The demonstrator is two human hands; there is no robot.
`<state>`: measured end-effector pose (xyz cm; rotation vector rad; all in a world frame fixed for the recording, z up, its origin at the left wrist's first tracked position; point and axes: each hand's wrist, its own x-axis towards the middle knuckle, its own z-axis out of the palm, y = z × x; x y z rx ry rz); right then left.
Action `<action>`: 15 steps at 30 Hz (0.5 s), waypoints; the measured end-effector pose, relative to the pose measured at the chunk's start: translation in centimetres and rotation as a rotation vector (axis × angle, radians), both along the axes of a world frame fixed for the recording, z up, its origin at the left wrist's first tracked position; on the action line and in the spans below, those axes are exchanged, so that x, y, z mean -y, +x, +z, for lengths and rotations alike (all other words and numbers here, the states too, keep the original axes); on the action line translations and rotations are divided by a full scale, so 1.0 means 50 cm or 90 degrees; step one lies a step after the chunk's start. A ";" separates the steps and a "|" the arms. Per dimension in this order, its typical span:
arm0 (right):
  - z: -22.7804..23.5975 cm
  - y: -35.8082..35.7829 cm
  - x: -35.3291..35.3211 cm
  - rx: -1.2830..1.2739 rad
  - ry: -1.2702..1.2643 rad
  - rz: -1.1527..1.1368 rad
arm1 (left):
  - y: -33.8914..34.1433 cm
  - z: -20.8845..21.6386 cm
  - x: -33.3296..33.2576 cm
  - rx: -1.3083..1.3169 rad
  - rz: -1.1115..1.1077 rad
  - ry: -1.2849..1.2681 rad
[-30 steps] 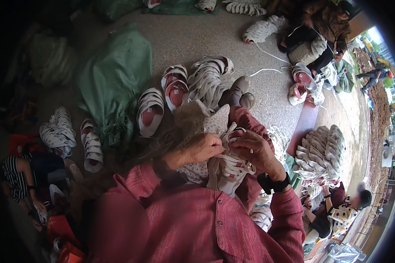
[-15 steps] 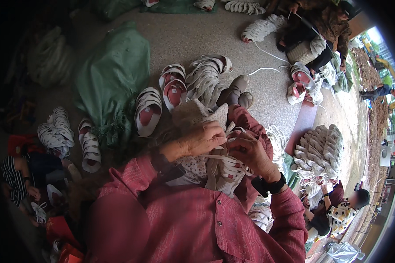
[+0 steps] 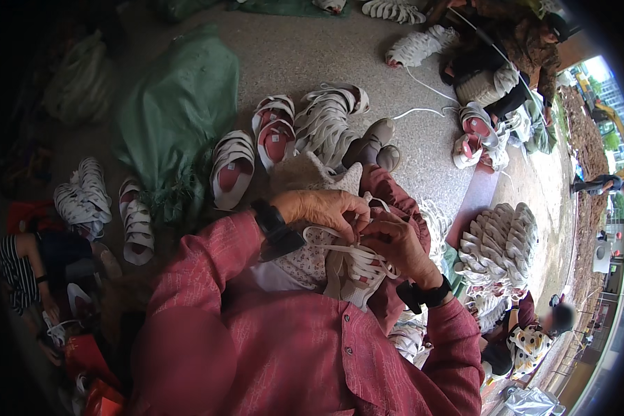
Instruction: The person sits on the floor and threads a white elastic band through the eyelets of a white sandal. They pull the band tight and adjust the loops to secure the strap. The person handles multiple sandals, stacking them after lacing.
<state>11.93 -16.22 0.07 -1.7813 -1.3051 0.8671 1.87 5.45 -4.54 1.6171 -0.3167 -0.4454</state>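
A light-coloured lace-up shoe [image 3: 353,274] rests in my lap on a speckled pale cloth [image 3: 299,260]. White shoelace [image 3: 324,239] crosses its front, and a loose loop hangs toward the left. My left hand [image 3: 329,210] bends over the top of the shoe, thumb and fingertips pinched on the lace. Right beside it my right hand [image 3: 400,239] is closed on the lace too, its fingers curled in. The two sets of fingertips nearly touch, and what lies exactly between them is partly hidden.
A green sack [image 3: 177,111] slumps at the far left. White shoes with red insoles [image 3: 232,173] and stacked shoe uppers [image 3: 326,128] lie ahead. A large shoe pile [image 3: 498,246] stands at right. Co-workers sit at far right [image 3: 527,55], near right [image 3: 530,336] and left [image 3: 24,267].
My left hand has shifted and turned, its wrist higher and forearm further right, fingers pointing down at the lace. My right hand stays almost in place. The loose lace loop has moved left.
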 end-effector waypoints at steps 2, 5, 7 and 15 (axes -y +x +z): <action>-0.004 0.005 -0.004 -0.015 0.007 0.018 | 0.002 -0.007 0.004 0.026 0.012 0.000; -0.016 0.009 -0.008 -0.005 -0.007 0.018 | -0.002 -0.013 0.006 -0.002 0.029 -0.017; -0.027 0.010 -0.011 0.057 0.046 0.039 | -0.004 -0.015 0.005 -0.042 0.035 -0.048; 0.068 0.061 0.009 0.644 0.099 0.081 | -0.004 0.009 0.010 -0.114 0.048 -0.021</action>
